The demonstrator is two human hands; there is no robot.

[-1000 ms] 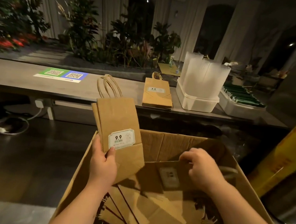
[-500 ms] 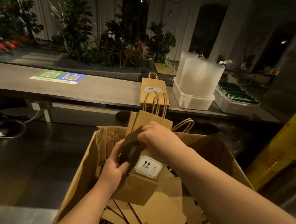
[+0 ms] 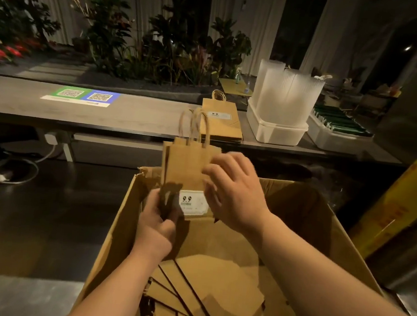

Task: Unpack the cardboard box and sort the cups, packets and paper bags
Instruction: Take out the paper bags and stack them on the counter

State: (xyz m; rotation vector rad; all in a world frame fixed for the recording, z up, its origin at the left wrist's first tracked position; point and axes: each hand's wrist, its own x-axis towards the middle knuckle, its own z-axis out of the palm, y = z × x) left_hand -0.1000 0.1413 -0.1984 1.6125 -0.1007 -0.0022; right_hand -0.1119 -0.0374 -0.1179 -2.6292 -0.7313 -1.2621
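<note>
Left hand [image 3: 156, 225] clamps folded paper bags [image 3: 188, 171]; right hand [image 3: 232, 193] blurred, spread open, hiding their edge.

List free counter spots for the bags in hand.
Free: the counter between the QR sheet and the flat bag pile, and left of the sheet. Crowded: right end, where the cup tray and packet tray sit close beside the pile.
</note>
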